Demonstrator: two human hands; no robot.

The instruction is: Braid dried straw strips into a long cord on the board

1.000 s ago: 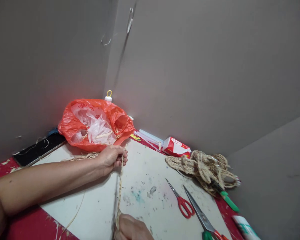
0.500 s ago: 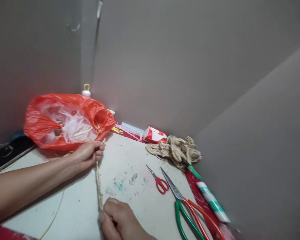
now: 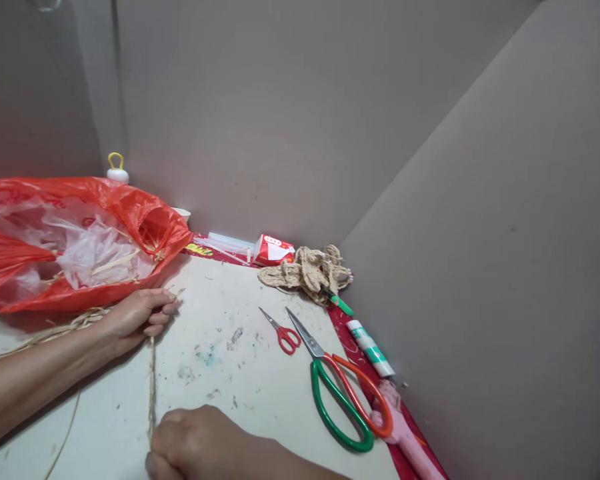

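Observation:
A thin, pale straw-coloured cord (image 3: 152, 380) runs between my two hands over the white board (image 3: 220, 320). Closed around its far end is my left hand (image 3: 143, 317), close to the front of the red plastic bag (image 3: 165, 267); a short tip sticks out past the fingers. My right hand (image 3: 195, 443), closed in a fist at the bottom of the view, grips the near end. Under my left forearm lie loose straw strands (image 3: 75, 327). The red bag holds crumpled white plastic (image 3: 97, 253) and more strands.
Right of my hands lie small red-handled scissors (image 3: 283, 333) and large scissors (image 3: 325, 367) with green and orange handles. Along the back edge are a red tissue pack (image 3: 274, 251), a braided cord bundle (image 3: 307, 270), a green-handled tool (image 3: 343, 305) and a white-and-green tube (image 3: 370, 348). Grey walls rise behind.
The view has turned right, so everything sits further left. Both hands still hold the cord, and it stays stretched between them.

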